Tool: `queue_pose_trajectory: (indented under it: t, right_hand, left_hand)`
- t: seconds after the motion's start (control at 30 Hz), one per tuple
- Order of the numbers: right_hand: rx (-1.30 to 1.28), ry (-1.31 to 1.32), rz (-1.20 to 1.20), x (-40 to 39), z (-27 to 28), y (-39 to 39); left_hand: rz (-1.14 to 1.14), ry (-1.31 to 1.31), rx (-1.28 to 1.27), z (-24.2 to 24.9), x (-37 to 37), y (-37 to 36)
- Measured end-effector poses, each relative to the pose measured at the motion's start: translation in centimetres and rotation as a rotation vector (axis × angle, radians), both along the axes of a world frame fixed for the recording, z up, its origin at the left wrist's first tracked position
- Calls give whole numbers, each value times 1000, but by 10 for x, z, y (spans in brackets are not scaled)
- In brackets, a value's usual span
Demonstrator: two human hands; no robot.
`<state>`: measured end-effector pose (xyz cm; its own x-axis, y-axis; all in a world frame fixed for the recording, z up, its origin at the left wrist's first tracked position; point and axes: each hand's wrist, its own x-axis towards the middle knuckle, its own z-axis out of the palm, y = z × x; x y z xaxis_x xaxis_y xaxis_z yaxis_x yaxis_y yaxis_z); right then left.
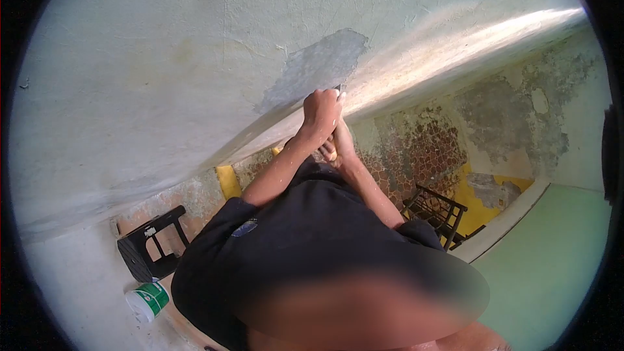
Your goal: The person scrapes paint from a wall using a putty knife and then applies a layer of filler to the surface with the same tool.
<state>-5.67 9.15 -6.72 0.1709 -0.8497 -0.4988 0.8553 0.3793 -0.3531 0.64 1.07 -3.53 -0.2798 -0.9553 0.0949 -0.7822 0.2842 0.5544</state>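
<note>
My left hand (320, 116) is closed in a fist close to the wall (195, 58), at the lower edge of a grey patch (323, 62) where the paint is gone. A short piece of metal blade, seemingly a scraper (338, 87), sticks out at the top of the fist. My right hand (342, 140) is just below and beside the left one, its fingers curled in under it and also gripping the tool. The handle is hidden by the hands. Pale specks dot my left forearm.
A black plastic step stool (151, 242) and a white and green bucket (148, 300) are at lower left. To the right, a dark metal rack (437, 211) stands by a peeling wall (513, 114). Yellow paint shows low down there.
</note>
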Motion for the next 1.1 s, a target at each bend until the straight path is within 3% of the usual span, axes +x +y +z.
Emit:
queue_pose_trajectory:
  t: [0.17, 0.2, 0.23, 0.33, 0.47, 0.63, 0.8, 0.93, 1.1]
  right_hand:
    - [-5, -616, 97, -46, -18, -9]
    - [-112, -719, 149, -50, -26, -7]
    - [-112, -718, 151, -56, -33, -4]
    - [-52, -1071, 163, -63, -11, 1]
    - [-139, -1135, 200, -58, 7, 3]
    - [-73, -1119, 109, -55, 30, -7]
    - [-29, -1123, 57, -49, 39, -11]
    - [-48, -1132, 49, -46, 46, -12]
    - [-38, -1091, 20, -43, 64, -18]
  left_hand:
    - [-147, -49, 60, 2, 2, 1]
    - [-143, -47, 60, 0, 7, 6]
    - [-163, -2, 32, -3, 15, 15]
    - [-219, 71, 26, 5, 38, 40]
    - [-251, 85, -157, 11, 56, 61]
    - [-260, 51, -343, 5, 53, 59]
    - [-162, 191, -388, -12, 44, 59]
    - [-202, 231, -614, -19, 48, 36]
    - [-238, 219, -690, -25, 53, 20]
